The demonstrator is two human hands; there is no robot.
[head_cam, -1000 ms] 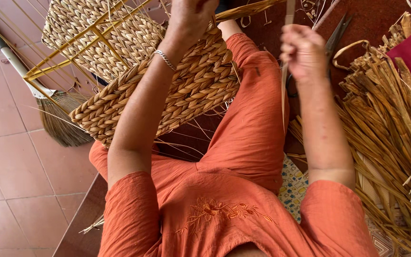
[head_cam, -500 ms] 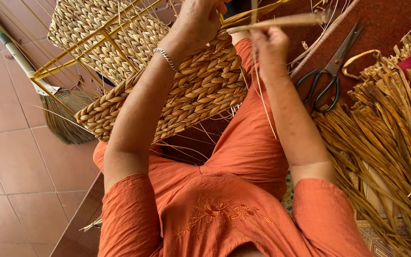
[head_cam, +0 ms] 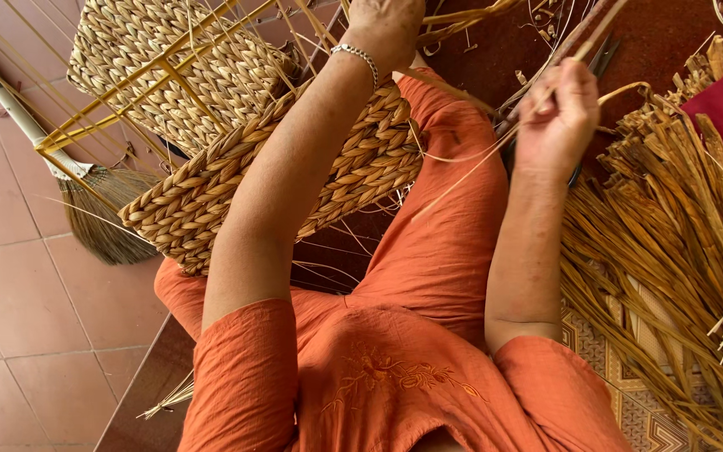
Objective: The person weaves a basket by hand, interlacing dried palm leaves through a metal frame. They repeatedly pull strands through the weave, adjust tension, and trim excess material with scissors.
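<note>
Our left hand (head_cam: 388,25) is cut off by the top edge, so we cannot tell its grip; the woven basket (head_cam: 278,167) lies beneath its forearm. Our raised right hand (head_cam: 556,117) pinches a thin straw strand (head_cam: 462,172), running diagonally from it toward the basket, half-hiding scissors (head_cam: 600,59) behind.

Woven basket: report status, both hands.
Left hand on woven basket at its top. Right hand shut on dried straw strand. Scissors lie behind right hand.

Lit by soft, bright daylight, with faint shadows under the woven basket (head_cam: 278,167). Sharp there, slightly blurred farther out.
</note>
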